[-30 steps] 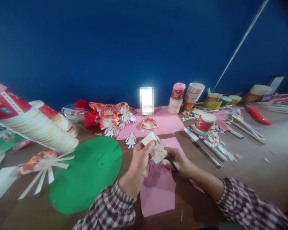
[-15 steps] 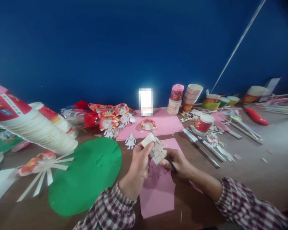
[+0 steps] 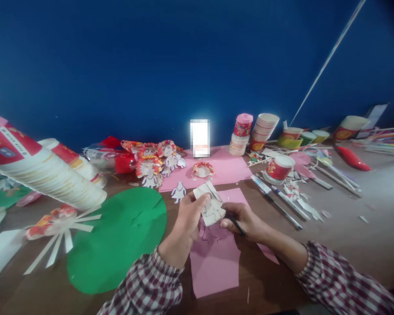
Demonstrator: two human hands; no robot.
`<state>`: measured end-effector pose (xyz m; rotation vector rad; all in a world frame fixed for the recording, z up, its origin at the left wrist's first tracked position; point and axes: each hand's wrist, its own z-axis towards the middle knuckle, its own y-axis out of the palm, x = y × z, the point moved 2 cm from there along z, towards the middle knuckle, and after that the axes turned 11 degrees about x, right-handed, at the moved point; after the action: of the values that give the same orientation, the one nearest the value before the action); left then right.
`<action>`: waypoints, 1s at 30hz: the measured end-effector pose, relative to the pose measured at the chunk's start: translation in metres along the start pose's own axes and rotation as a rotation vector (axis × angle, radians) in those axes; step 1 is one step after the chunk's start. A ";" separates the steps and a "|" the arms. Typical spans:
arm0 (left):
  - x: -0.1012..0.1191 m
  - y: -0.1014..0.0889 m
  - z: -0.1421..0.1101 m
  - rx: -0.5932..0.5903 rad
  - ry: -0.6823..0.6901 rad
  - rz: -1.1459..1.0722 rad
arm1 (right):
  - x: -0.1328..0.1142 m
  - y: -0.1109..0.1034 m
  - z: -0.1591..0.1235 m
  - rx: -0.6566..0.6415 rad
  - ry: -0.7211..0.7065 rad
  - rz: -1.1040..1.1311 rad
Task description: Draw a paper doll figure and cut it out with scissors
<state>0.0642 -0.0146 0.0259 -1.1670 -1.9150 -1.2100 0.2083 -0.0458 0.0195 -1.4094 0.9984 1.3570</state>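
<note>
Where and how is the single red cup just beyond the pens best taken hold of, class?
Probably grip the red cup by opposite sides just below its rim, from above: its mouth faces up, while pens and paper scraps lie close in front.

Left hand (image 3: 188, 215) pinches, thumb (image 3: 202, 201) uppermost; right hand (image 3: 243, 221) curls just to its right; both forearms (image 3: 284, 248) slant in from the near side.

We read no text; print on the leaning cup stack (image 3: 49, 173), left of the gripping left hand (image 3: 189, 214), too blurred.
</note>
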 end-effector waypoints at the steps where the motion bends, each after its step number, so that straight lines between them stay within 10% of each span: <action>1: 0.000 0.000 0.000 0.002 -0.001 0.005 | 0.000 0.000 0.000 0.001 0.000 -0.009; 30: 0.002 0.002 -0.003 0.009 -0.017 -0.012 | 0.003 0.001 -0.002 0.042 0.019 -0.023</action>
<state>0.0656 -0.0158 0.0293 -1.1664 -1.9401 -1.2000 0.2081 -0.0483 0.0160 -1.4010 1.0141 1.3008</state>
